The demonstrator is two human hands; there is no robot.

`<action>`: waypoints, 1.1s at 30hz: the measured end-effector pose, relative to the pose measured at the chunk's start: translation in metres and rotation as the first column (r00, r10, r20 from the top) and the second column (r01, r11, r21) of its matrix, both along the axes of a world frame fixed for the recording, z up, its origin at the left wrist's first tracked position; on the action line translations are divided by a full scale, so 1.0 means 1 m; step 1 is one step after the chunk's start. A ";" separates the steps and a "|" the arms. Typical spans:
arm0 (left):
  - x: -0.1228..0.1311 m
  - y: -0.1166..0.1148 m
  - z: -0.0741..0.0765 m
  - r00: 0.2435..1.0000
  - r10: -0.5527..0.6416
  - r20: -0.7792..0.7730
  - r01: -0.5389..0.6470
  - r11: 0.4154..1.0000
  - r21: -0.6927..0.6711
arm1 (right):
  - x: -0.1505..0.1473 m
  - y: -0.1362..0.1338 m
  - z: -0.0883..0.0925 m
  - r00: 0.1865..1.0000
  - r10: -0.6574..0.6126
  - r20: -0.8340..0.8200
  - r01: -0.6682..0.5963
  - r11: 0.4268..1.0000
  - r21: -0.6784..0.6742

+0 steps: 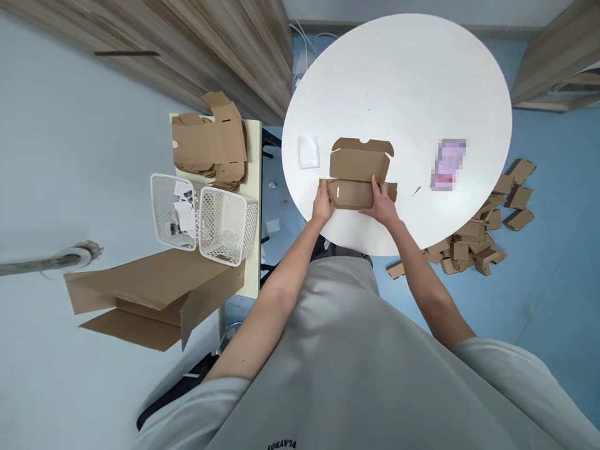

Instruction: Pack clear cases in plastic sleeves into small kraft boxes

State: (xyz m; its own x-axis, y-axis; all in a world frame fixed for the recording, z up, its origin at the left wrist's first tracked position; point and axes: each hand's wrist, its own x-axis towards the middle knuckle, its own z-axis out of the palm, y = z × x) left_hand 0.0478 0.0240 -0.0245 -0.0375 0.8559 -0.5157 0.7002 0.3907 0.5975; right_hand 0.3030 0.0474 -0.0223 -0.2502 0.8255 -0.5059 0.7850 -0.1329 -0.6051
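Observation:
A partly folded cardboard box lies on the round white table in front of me, its lid panel with rounded flaps spread away from me. My left hand grips the box's left end, fingers along the side flap. At the right end, my right hand has its thumb and fingers around the side flap and the near panel. Left of the box, a small white packet rests on the table. Farther right lies a pixelated pinkish-purple item.
On a side table at left are a stack of flat cardboard blanks, a white basket and another basket holding small items. A large open carton stands nearby. Folded boxes are heaped on the floor at right.

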 end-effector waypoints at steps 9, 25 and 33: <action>-0.002 0.019 0.004 0.967 0.254 -0.020 -0.253 0.966 0.049 | 0.001 0.007 -0.010 0.995 0.044 0.088 -0.045 0.999 0.016; 0.025 0.010 0.017 0.974 0.089 -0.210 -0.118 0.984 -0.132 | -0.006 0.002 -0.001 0.989 0.127 0.077 -0.125 0.992 -0.031; 0.031 0.012 0.027 0.959 0.062 -0.277 -0.110 0.981 -0.161 | 0.016 -0.029 -0.003 0.898 -0.434 0.073 0.401 0.876 0.270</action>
